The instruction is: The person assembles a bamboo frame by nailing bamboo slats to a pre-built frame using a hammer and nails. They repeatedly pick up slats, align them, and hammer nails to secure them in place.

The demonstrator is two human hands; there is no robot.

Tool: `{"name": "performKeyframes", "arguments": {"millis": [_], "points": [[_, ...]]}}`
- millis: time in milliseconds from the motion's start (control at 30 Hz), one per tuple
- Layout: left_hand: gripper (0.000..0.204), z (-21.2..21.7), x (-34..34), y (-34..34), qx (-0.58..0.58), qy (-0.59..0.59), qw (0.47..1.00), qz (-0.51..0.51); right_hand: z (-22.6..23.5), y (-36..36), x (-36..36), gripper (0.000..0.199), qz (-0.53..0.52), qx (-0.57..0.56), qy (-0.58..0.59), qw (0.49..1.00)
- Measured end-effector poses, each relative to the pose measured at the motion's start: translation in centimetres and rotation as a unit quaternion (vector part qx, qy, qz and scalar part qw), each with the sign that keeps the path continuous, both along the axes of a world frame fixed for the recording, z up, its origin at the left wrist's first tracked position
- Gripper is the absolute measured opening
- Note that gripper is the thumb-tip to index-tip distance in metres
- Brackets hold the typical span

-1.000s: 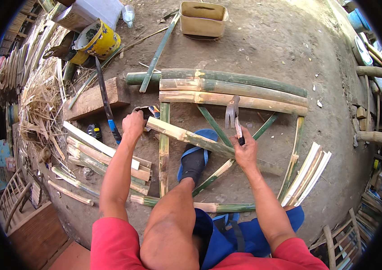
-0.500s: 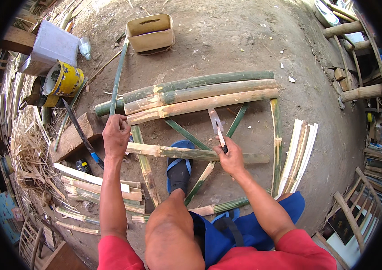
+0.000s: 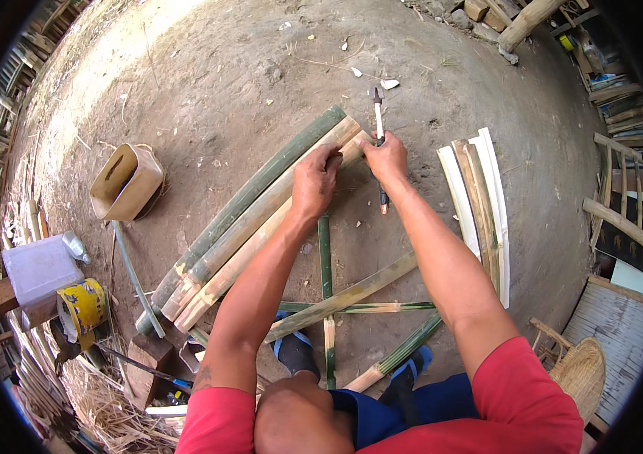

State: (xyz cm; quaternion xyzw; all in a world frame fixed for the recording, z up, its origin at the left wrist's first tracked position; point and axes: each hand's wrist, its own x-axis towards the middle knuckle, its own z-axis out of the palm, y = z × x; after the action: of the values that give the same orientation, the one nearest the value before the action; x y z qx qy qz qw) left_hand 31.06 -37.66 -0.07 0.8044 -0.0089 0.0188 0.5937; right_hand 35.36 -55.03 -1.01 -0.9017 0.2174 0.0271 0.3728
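My right hand (image 3: 386, 160) grips a claw hammer (image 3: 379, 121) with a pale shaft and dark grip, its head pointing away from me. Its thumb side meets the right end of the bamboo pieces. Close by on the left, my left hand (image 3: 315, 181) rests over the same end, fingers pinched together; what they hold, if anything, is too small to make out. Beneath the hands, several long split bamboo pieces (image 3: 261, 174), green and tan, lie side by side on a bamboo frame. A green crossed pole (image 3: 326, 261) and a tan crossbar (image 3: 344, 297) show nearer me.
Pale bamboo slats (image 3: 480, 197) lie to the right. At left are a cut-open beige container (image 3: 128, 185), a green bamboo strip (image 3: 137, 278), a yellow bucket (image 3: 83, 306) and a long blade (image 3: 143, 367). My sandalled foot (image 3: 296, 352) stands beside the frame.
The view has swung right. My left hand has moved from the left end of the bamboo pieces to their right end, and my right hand has brought the hammer there too.
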Motion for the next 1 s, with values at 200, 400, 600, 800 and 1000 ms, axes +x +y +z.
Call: {"name": "performKeyframes", "arguments": {"millis": [200, 400, 600, 800, 1000], "points": [[0.019, -1.5, 2.3, -3.1, 0.02, -0.021, 0.999, 0.019, -0.2, 0.1, 0.2, 0.042, -0.013, -0.013, 0.004, 1.0], [0.019, -1.6, 3.4, -4.2, 0.022, -0.005, 0.998, 0.062, -1.0, 0.6, -0.2, 0.039, -0.017, -0.042, 0.002, 0.999], [0.02, -1.9, 3.7, -5.0, 0.085, 0.045, 0.994, 0.048, -0.6, -0.9, -0.1, 0.034, 0.004, 0.041, -0.026, 0.999], [0.017, -1.0, 3.4, -5.8, 0.2, 0.011, 0.98, -0.004, 3.6, -5.0, -8.8, 0.033, 0.075, 0.061, 0.034, 0.995], [0.021, -0.7, 3.3, -6.2, 0.238, 0.001, 0.971, -0.005, 10.6, -6.2, -14.1, 0.026, 0.143, 0.091, -0.054, 0.984]]}}
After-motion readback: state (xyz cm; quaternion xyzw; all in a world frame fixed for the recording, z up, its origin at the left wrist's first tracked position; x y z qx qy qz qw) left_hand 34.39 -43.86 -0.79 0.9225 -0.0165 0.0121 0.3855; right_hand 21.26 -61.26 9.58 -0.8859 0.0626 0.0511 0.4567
